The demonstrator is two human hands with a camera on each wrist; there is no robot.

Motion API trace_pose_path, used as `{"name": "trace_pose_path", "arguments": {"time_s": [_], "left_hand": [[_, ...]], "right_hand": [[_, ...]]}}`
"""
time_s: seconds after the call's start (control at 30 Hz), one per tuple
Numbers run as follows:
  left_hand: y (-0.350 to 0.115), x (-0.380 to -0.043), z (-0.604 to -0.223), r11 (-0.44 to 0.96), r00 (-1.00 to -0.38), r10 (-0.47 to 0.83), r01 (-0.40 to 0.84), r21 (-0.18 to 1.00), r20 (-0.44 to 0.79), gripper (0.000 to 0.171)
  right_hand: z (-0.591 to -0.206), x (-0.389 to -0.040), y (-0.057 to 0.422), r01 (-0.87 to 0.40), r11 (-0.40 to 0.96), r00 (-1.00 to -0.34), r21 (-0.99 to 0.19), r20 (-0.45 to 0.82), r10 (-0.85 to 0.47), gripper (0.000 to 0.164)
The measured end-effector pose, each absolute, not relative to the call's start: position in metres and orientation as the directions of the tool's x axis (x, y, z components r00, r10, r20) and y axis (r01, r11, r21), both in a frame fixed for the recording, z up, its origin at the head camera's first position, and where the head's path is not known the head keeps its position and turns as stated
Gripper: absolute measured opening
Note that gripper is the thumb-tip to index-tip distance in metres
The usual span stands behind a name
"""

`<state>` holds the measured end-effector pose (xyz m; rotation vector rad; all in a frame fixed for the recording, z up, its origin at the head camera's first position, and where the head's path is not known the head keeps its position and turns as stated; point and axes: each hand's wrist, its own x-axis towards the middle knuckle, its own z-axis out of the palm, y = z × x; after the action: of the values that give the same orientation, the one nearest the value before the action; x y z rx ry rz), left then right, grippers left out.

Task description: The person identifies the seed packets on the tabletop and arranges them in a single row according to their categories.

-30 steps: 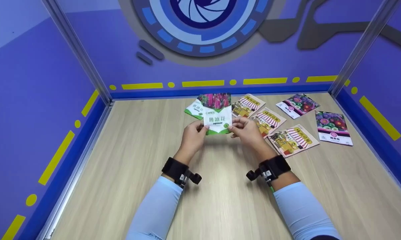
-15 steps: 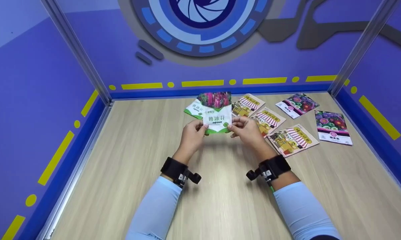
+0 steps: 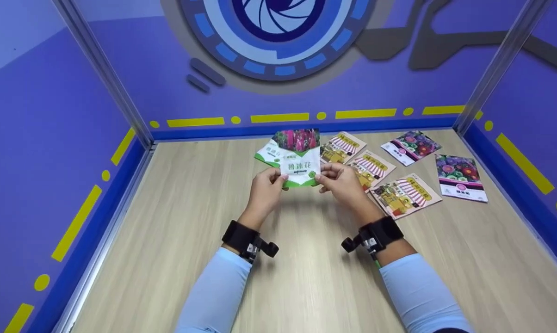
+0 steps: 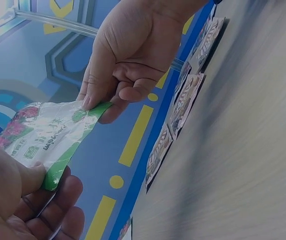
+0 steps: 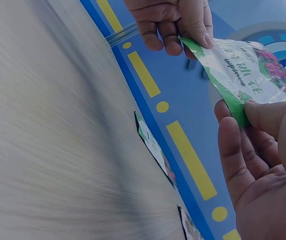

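Observation:
In the head view, a flower seed packet [image 3: 301,159], white and green with pink blooms at its top, is held up by both hands. My left hand [image 3: 265,187] pinches its lower left corner between thumb and fingers. The lower right corner is pinched by my right hand [image 3: 345,182]. Both wrist views show the packet [image 4: 48,132] lifted above the tabletop, its printed face towards me. Behind it, a matching green and white packet [image 3: 269,151] lies on the table, partly hidden.
Several tan packets with striped awnings, such as this market-stall one [image 3: 405,195], lie right of the hands. Farther right are two purple flower packets, one at the back [image 3: 410,147] and one nearer [image 3: 461,178]. Blue panels [image 3: 204,104] wall the wooden table [image 3: 176,222].
Both hands keep their pinch on the seed packet, almost still. The head view has shifted very slightly; the packets on the table stay where they were.

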<state>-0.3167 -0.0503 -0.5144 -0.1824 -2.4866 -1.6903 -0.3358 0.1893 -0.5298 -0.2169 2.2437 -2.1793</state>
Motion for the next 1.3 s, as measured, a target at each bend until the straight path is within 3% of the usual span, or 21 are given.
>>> {"name": "trace_pose_path", "arguments": {"time_s": [0.53, 0.83, 0.93, 1.03, 1.17, 1.3], "left_hand": [[-0.053, -0.315, -0.51, 0.368, -0.982, 0.035, 0.185, 0.911, 0.185, 0.011], [-0.065, -0.321, -0.514, 0.396, -0.98, -0.001, 0.183, 0.9, 0.2, 0.012], [-0.075, -0.325, -0.516, 0.405, -0.981, -0.03, 0.162, 0.9, 0.19, 0.012], [-0.091, -0.331, -0.517, 0.423, -0.983, -0.076, 0.122, 0.898, 0.17, 0.014], [-0.122, -0.343, -0.52, 0.471, -0.982, -0.123, 0.067, 0.879, 0.141, 0.019], [-0.16, -0.352, -0.524, 0.52, -0.984, -0.152, 0.002, 0.854, 0.095, 0.025]], "right_hand": [[-0.531, -0.335, 0.189, -0.094, 0.034, -0.991, -0.995, 0.09, -0.1, 0.018], [-0.534, -0.336, 0.189, -0.13, 0.071, -0.981, -0.989, 0.118, -0.152, 0.029], [-0.537, -0.336, 0.191, -0.114, 0.166, -0.983, -0.979, 0.087, -0.162, 0.032], [-0.542, -0.337, 0.192, -0.138, 0.353, -0.984, -0.925, 0.088, -0.156, 0.031], [-0.547, -0.335, 0.193, -0.17, 0.605, -0.983, -0.777, 0.092, -0.158, 0.03], [-0.547, -0.331, 0.193, -0.181, 0.736, -0.978, -0.653, 0.042, -0.202, 0.037]]}}
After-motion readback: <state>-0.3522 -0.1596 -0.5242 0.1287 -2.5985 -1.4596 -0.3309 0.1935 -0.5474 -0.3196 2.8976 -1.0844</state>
